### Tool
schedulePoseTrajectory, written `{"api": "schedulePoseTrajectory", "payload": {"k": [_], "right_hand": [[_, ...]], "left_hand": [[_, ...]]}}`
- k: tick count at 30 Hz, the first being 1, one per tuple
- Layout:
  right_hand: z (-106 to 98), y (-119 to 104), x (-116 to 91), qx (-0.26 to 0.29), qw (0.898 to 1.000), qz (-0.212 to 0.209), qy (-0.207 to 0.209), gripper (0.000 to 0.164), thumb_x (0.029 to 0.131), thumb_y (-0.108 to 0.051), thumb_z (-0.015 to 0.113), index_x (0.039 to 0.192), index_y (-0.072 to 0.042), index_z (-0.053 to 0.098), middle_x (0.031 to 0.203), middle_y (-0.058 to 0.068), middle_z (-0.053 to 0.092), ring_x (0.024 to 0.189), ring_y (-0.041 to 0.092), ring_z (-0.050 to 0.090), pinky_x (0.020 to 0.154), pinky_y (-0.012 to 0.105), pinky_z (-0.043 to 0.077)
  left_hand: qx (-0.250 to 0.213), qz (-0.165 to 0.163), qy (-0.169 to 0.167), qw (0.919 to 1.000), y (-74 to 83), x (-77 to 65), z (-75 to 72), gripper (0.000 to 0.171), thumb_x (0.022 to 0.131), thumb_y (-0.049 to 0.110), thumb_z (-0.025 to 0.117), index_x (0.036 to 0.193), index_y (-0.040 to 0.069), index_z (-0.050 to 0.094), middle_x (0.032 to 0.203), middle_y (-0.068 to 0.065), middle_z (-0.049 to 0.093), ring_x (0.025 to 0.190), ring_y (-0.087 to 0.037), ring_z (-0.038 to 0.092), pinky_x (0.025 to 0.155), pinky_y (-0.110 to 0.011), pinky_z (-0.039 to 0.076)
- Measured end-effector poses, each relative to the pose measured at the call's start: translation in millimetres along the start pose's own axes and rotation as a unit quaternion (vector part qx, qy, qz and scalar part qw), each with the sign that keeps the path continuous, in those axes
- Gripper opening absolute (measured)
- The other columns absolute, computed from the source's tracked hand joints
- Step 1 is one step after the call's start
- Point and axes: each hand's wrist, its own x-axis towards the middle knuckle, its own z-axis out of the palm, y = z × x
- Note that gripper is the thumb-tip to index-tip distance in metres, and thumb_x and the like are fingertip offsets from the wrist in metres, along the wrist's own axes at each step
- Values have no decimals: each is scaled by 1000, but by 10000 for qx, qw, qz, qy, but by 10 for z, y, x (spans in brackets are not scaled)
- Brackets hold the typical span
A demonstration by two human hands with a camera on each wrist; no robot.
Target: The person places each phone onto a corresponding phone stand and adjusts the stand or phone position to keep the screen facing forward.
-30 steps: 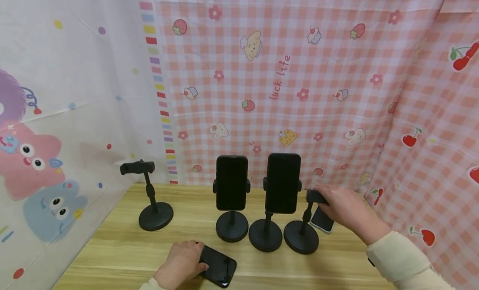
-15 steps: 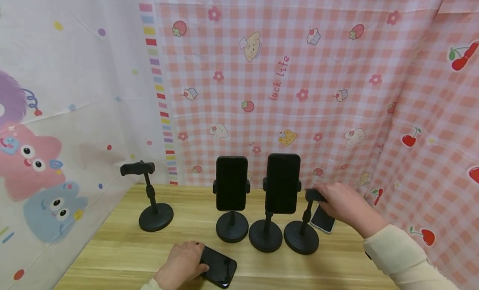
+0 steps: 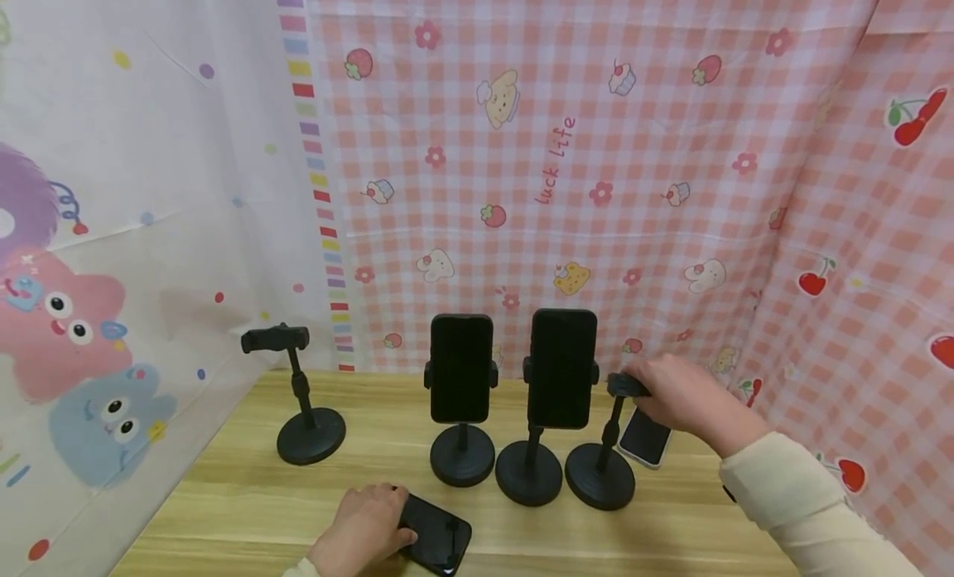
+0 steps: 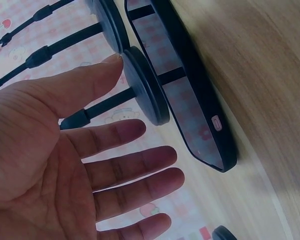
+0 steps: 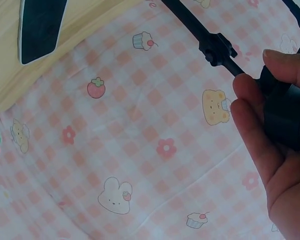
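A black phone lies face up near the front of the table, its dark glossy screen showing reflections. My left hand is at its left end, thumb over the near side in the head view. From the left wrist, the fingers of that hand look spread and nearly straight beside the phone. On the right, my right hand grips the clamp head of a black phone stand that holds no phone. Seen from the right wrist, thumb and fingers wrap the black clamp.
Two black stands carry upright phones at the middle. A stand without a phone is at the back left. Behind the right stand lies a white-edged phone. Patterned cloth surrounds the wooden table.
My right hand has shifted slightly left and up at the stand's clamp, which looks a little more tilted. The left hand stays beside the phone; the whole head view has drifted slightly.
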Motion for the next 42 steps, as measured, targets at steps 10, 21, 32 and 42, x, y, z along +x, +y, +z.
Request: {"api": "schedulePoseTrajectory", "payload": {"k": [10,21,32,42], "right_hand": [[-17,26,28,64,9999,-57,-119,16,80,-2,77,81,-13,67,64,-9,54,54,8,45,52,27,41],[2,8,-9,48,10000,55,-9,21,79,-3,80,81,-13,62,65,-8,54,55,9,46,52,27,42],[27,6,-39,72,9998,33,196,22,77,-5,83,83,-12,63,66,-7,56,54,8,46,51,26,43],[40,5,-66,-87,9997,79,212,20,78,-9,83,91,-14,69,74,-7,62,62,9,52,56,33,47]], "left_hand": [[24,3,66,10000,-10,-7,20,50,82,40,80,116,6,68,109,-14,67,101,-36,62,88,-60,45],[84,43,116,9999,2,-17,9,47,82,41,80,112,7,68,105,-12,67,97,-34,63,85,-58,47],[42,46,70,10000,-3,-14,19,49,82,40,80,115,7,68,108,-13,66,99,-36,63,87,-59,46],[-64,69,117,9999,13,-21,18,50,82,38,81,117,6,68,112,-14,66,103,-35,62,88,-58,45]]}}
